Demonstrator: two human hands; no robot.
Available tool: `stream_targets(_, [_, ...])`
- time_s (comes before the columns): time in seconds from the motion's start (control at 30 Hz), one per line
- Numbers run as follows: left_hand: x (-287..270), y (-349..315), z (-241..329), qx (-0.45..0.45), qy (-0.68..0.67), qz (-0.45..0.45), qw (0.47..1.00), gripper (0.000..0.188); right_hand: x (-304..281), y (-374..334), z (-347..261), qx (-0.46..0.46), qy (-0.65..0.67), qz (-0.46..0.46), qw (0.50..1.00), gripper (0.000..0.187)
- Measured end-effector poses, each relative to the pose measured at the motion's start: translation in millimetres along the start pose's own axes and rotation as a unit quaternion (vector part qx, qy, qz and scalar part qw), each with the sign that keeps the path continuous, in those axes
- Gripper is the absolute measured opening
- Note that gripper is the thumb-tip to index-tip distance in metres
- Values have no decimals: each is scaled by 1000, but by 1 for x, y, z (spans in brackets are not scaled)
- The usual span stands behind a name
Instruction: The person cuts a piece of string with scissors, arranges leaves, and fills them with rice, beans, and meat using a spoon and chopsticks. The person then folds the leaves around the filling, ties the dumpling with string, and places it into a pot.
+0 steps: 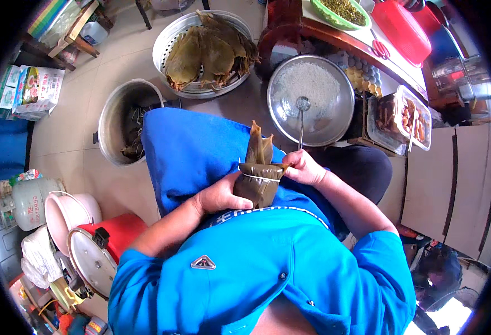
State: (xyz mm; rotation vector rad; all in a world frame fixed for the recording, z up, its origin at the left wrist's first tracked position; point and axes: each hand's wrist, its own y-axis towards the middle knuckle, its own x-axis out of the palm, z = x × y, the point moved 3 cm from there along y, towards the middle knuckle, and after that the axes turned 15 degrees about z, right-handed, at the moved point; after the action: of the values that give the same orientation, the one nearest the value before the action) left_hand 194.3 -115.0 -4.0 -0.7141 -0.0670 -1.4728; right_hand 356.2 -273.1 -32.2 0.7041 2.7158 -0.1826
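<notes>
In front of my waist, a leaf-wrapped zongzi [259,190] is held upright, dark green, with long leaf ends [258,146] standing up from its top. A white string [261,178] goes round its upper part. My left hand [223,195] is closed around its left side, thumb across the front. At its upper right, my right hand [305,167] is closed with the fingers pinched beside a leaf tip; what lies between them is hidden. A blue apron [184,145] covers my lap.
Ahead stand a perforated pan [161,47] of leaves and a metal bowl [340,120] of white rice with a spoon [302,120]. A deep pot [108,120] is at left, a plastic box [421,142] of brown pieces at right. A green basket [334,19] tops the table.
</notes>
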Motion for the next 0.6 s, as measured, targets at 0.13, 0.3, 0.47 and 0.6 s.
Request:
stream_targets(0.13, [-8, 4, 9, 12, -80, 70, 994, 59, -9, 7, -34, -34, -64, 3, 997, 16])
stream_targets(0.3, [-44, 25, 85, 77, 73, 213, 971, 32, -19, 12, -102, -217, -370, -78, 900, 10])
stream_targets(0.47, [-40, 68, 101, 91, 607, 127, 779, 30, -2, 57, -176, -481, -458, -5, 747, 11])
stream_targets(0.6, [-9, 76, 87, 120, 618, -36, 776, 35, -7, 75, -149, -401, -448, -9, 799, 9])
